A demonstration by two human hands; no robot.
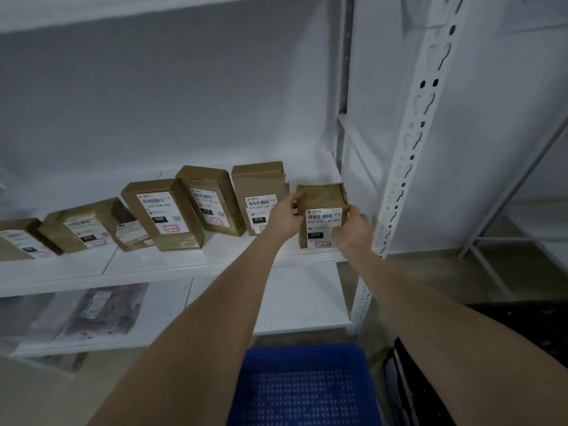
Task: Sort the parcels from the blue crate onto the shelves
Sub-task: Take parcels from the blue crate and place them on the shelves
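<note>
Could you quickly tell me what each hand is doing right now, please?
Left hand: closed on the small parcel's left side.
Right hand: closed on its right side.

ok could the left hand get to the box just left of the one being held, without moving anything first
Probably yes. The left hand is already at the held parcel's left side, right in front of the neighbouring box, and nothing stands between them. It would have to let go of the parcel first.

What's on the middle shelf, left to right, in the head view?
Leftmost parcel → taped parcel → 060 parcel → leaning parcel → tall parcel → left hand → held parcel → right hand → rack upright.
</note>
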